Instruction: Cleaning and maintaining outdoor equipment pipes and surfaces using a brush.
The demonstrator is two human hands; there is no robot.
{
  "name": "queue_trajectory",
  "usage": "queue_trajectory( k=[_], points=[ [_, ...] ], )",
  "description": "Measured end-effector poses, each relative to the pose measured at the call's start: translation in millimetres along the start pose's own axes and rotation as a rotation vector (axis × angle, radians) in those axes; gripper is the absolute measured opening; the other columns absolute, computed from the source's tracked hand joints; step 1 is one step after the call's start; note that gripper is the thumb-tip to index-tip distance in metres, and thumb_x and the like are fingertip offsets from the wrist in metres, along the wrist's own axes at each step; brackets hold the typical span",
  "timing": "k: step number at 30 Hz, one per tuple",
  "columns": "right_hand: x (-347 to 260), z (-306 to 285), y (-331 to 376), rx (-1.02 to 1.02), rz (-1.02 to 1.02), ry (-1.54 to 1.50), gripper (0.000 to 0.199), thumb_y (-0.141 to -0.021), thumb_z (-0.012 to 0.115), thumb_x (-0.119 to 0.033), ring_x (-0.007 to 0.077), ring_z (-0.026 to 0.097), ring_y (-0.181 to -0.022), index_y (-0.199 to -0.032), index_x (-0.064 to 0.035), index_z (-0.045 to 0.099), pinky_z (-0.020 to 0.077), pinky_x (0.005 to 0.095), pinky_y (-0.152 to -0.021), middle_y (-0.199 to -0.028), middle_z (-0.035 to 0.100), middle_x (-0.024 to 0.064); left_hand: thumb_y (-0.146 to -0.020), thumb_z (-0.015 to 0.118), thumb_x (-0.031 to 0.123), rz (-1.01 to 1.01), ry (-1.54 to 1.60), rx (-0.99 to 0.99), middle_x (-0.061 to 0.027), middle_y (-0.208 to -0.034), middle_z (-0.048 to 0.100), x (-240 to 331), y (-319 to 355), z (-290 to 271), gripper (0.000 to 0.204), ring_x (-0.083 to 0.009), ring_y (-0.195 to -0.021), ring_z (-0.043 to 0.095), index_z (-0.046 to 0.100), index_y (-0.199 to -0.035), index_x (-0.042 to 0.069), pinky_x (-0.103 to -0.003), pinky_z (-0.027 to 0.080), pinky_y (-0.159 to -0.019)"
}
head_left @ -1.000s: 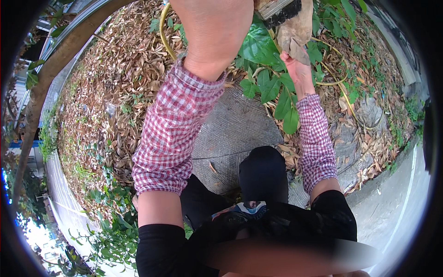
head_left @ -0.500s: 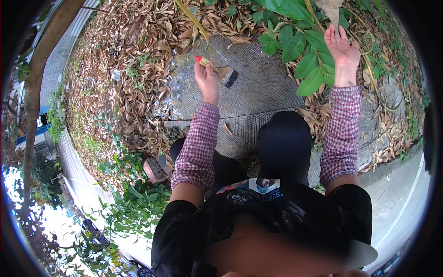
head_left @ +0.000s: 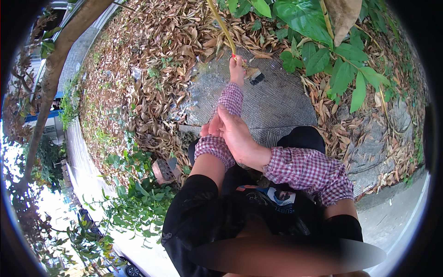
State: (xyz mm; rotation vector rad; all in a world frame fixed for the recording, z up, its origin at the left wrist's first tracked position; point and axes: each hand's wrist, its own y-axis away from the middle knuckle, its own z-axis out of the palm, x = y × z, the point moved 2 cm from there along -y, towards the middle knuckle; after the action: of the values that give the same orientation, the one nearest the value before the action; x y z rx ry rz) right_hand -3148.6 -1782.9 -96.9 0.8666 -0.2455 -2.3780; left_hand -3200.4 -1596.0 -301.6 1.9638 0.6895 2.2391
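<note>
In my left hand (head_left: pixel 237 69) is a paintbrush with a red handle tip and dark bristles (head_left: pixel 257 79), held low over a grooved concrete slab (head_left: pixel 281 99). My fingers are closed round its handle, beside a yellowish stem (head_left: pixel 222 23). My right hand (head_left: pixel 237 138) reaches across my body and lies against my left forearm, on the red-and-white checked sleeve (head_left: pixel 214 150). Its thumb stands apart and its fingers extend over the sleeve; nothing shows in it. Some of those fingertips are partly hidden.
Dry brown leaves (head_left: pixel 138 69) surround the slab. A broad-leaved green plant (head_left: pixel 344 69) leans in at the far right. A tree trunk (head_left: pixel 55 69) rises at the left, and a brick (head_left: pixel 163 171) lies near low green shrubs (head_left: pixel 134 201). Grey pavement (head_left: pixel 392 207) runs along the right.
My right hand has come from the far right, where it was palm-up beside the plant, across to my left forearm. My left hand still holds the paintbrush; the view has shifted.
</note>
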Motion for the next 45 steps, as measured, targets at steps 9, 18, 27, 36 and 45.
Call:
queue_trajectory(
  k=[9,18,27,36,45],
  points=[
    [-27.8,13.1,-27.4,-0.15,-0.152,0.293,0.057,-0.088,0.03,-0.044,0.004,0.03,-0.035,-0.061,0.0001,0.055,0.0265,0.018,-0.036,-0.041,0.032,-0.005,-0.087,0.041,0.032,0.168,0.077,-0.041,0.0025,-0.076,0.048,8.0,7.9,-8.6,0.019,-0.0069,-0.07,0.048,0.043,-0.09,0.013,-0.024,0.042,-0.057],
    [-21.8,9.1,-22.7,-0.189,-0.105,0.403,0.036,-0.088,0.04,-0.012,0.0034,0.039,-0.048,-0.123,-0.0027,0.034,0.0318,0.0147,-0.043,-0.069,0.052,0.0038,-0.083,0.05,0.031,0.379,-0.28,0.195,-0.0116,-0.096,0.054,-16.4,-3.9,-10.3,0.043,-0.0207,-0.089,0.05,0.042,-0.108,-0.003,-0.03,0.039,-0.076],
    [-11.7,1.8,-44.1,-0.082,-0.017,0.403,0.035,-0.084,0.049,-0.013,0.0111,0.05,-0.077,-0.117,-0.0066,0.042,0.0414,0.0225,-0.063,-0.097,0.05,0.0037,-0.078,0.054,0.01,-0.303,-0.903,0.669,-0.0031,-0.083,0.049,-3.0,-30.2,29.9,0.021,-0.0127,-0.074,0.046,0.043,-0.095,0.004,-0.025,0.039,-0.066],
    [13.0,-33.4,-84.9,0.132,0.13,0.225,0.042,-0.087,0.036,-0.039,0.0115,0.051,-0.068,-0.091,-0.0017,0.055,0.047,0.0233,-0.051,-0.086,0.051,0.0053,-0.079,0.053,0.013,0.296,0.059,0.022,0.0049,-0.074,0.046,-10.3,-25.2,-34.5,0.009,-0.0073,-0.068,0.04,0.048,-0.087,0.011,-0.022,0.034,-0.06],
    [-29.3,-169.2,-194.9,0.734,-0.154,0.26,0.018,-0.082,0.049,-0.019,0.0171,0.053,-0.057,-0.09,-0.003,0.052,0.0462,0.0277,-0.05,-0.073,0.053,0.0075,-0.08,0.051,0.007,0.113,0.061,-0.13,0.0015,-0.078,0.047,-8.6,-12.8,-19.5,0.014,-0.0084,-0.066,0.043,0.044,-0.092,0.009,-0.021,0.036,-0.057]
  ],
)
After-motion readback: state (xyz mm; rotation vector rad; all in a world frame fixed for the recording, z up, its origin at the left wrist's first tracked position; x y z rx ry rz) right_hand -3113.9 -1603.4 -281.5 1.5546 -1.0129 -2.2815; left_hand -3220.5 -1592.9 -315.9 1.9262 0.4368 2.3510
